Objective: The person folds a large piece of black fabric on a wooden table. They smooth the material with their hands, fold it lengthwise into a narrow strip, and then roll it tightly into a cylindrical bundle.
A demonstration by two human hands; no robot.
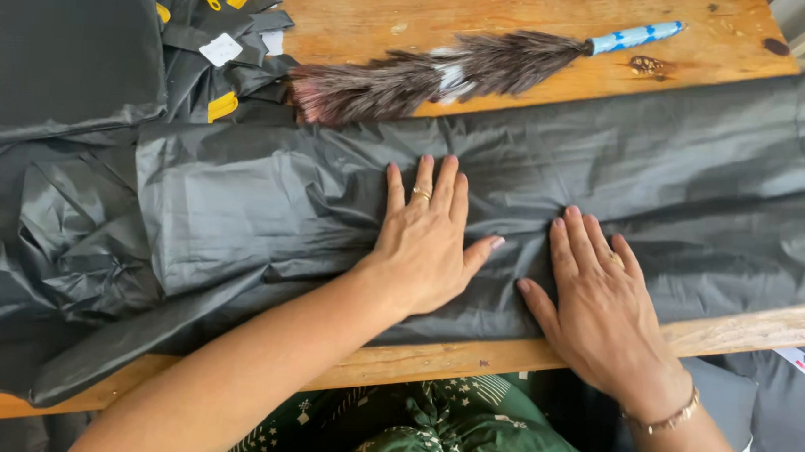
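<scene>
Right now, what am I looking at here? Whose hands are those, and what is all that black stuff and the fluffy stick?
There is one picture, taken by a camera worn on a person's head, so you look down as they do. No machine here: just two bare hands. The left hand and the right hand both lie flat, fingers spread, pressing on a long piece of black fabric that looks thin and a bit shiny. Neither hand grips anything. The fabric stretches across a wooden table. Behind it lies a feather duster with a blue and white handle. At the far left sit black pieces with yellow trim, which look like sewn parts. The right wrist wears a bracelet, and each hand has a ring.
</scene>
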